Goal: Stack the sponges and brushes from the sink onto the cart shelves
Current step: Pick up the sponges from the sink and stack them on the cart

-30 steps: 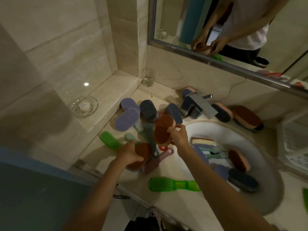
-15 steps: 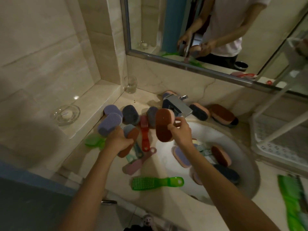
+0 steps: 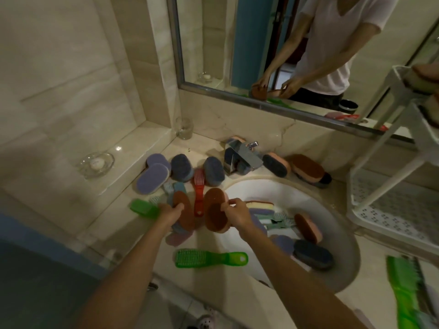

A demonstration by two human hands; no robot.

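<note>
Fingers [image 3: 177, 206] of our left grip [image 3: 169, 211] curl round a brown oval scouring sponge [image 3: 184, 217], thumb on its rough face, and we hold it on edge over the pale stone bench [image 3: 111, 217], left of the basin. Our right grip [image 3: 237, 210] pinches a second brown oval sponge with a pink foam back [image 3: 213, 217] by its edge. It is also upright, just beside the first and above the left rim of the white sink [image 3: 261, 193]. Between the two held sponges lies a red plastic handled brush [image 3: 198, 198]. Near our forearms a bright green plastic brush [image 3: 209, 258] lies on the bench front, bristles showing. Inside the sink we see a brown-and-pink sponge [image 3: 307, 227], a dark grey sponge [image 3: 313, 254] and others, crowded together. Behind, purple oval sponges [image 3: 152, 178] lie on the bench, left of the chrome tap [image 3: 240, 159]. At the right stands the white perforated cart [image 3: 389, 210], well apart from both grips, with what look like sponges on its upper shelf.
</note>
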